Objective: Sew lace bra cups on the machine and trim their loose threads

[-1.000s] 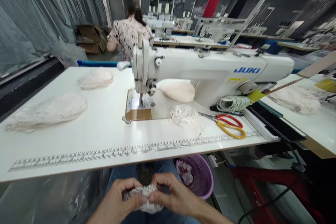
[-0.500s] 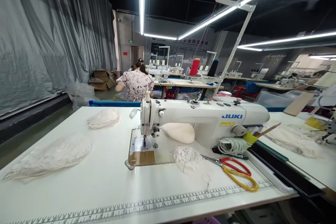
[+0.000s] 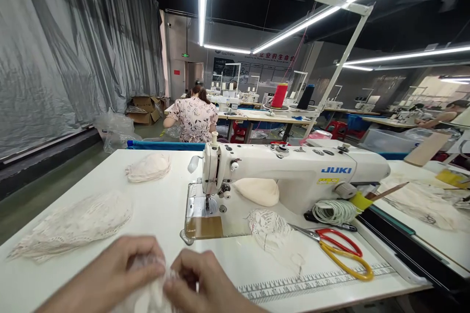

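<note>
My left hand (image 3: pixel 121 269) is closed on a piece of white lace fabric (image 3: pixel 149 293) at the front edge of view. Close beside it, my right hand (image 3: pixel 201 279) pinches the same fabric, its fingers slightly blurred. Both hands are in front of the white sewing machine (image 3: pixel 293 164), left of its needle area. Larger stacks of off-white lace pieces lie on the table: one stack (image 3: pixel 81 222) left of my hands, a smaller stack (image 3: pixel 149 167) farther back. A cream padded cup (image 3: pixel 259 190) rests under the machine arm. The fabric's lower part is cut off by the frame.
Scissors with red and yellow handles (image 3: pixel 340 249) lie on the right, beside a tangle of lace scraps (image 3: pixel 270 230). A coil of pale cord (image 3: pixel 334 211) sits by the machine base. A printed ruler (image 3: pixel 293 283) runs along the front edge. A person (image 3: pixel 196 115) sits ahead.
Both hands have come into view from below with the white lace fabric between them. The view has shifted slightly, so the machine appears farther right. The tabletop things look unmoved.
</note>
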`<state>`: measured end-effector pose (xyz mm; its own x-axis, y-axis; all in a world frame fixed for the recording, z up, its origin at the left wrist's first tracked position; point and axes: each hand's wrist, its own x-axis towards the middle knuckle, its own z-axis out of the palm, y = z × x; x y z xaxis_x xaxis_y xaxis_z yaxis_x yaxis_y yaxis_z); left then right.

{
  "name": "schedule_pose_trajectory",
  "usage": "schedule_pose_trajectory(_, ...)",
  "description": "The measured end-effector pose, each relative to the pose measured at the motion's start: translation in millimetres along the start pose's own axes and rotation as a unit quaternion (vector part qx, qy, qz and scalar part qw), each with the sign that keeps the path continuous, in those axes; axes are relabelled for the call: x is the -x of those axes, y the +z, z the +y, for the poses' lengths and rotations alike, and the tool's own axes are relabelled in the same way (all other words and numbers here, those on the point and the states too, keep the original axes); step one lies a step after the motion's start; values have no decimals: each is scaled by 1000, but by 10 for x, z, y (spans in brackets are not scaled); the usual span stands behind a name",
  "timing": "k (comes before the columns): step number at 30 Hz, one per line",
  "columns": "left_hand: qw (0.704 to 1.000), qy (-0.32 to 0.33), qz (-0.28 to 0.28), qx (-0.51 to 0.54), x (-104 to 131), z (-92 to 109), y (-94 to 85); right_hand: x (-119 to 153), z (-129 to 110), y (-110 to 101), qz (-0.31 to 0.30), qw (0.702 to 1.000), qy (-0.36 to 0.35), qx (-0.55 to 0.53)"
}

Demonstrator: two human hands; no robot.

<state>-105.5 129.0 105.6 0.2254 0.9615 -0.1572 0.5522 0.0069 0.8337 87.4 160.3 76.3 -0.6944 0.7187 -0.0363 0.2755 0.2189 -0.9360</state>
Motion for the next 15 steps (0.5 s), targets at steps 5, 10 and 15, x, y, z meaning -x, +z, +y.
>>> schedule_pose_trajectory(5,992,16,-91,-81,-1040,-46,-146,-328,241,-383,16,984,50,170)
schedule_pose_trajectory(10,989,2,-119,-89,-1546,-240,69,-171,496,-812,79,935,-77,337)
schedule_pose_trajectory(15,985,1,-129,-114,-1602,-146,153,-208,533,-908,21,869,-239,433)
